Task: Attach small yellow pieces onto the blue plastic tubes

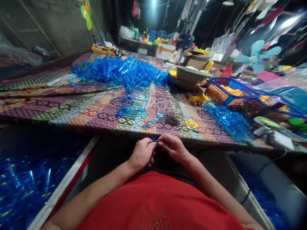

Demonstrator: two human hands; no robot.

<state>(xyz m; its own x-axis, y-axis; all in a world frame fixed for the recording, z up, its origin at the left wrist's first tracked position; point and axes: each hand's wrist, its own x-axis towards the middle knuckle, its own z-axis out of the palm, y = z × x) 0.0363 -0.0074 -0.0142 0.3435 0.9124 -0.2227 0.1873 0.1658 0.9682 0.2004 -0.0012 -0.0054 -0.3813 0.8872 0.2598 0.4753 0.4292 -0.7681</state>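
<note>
Blue piece (154, 140), its yellow tip (155, 142) showing, sits pinched between our left fingers (150, 146) and right fingers (163, 143). Beyond them, yellow bits (191, 124), black beads (172, 119) and a blue heap (122, 71) lie loose on the surface (79, 111); left, many binned pieces (26, 179) show yellow.

A rough grey plastered wall (72, 28) with a diagonal line across it stands at the left, meeting darkness toward the middle. Across the room, a low table with a dark front (141, 45) stands beyond the broad table under a multicoloured patterned cloth (96, 108), while a bluish-white glare (153, 3) and a round white hanging lamp (228, 3) light the top
</note>
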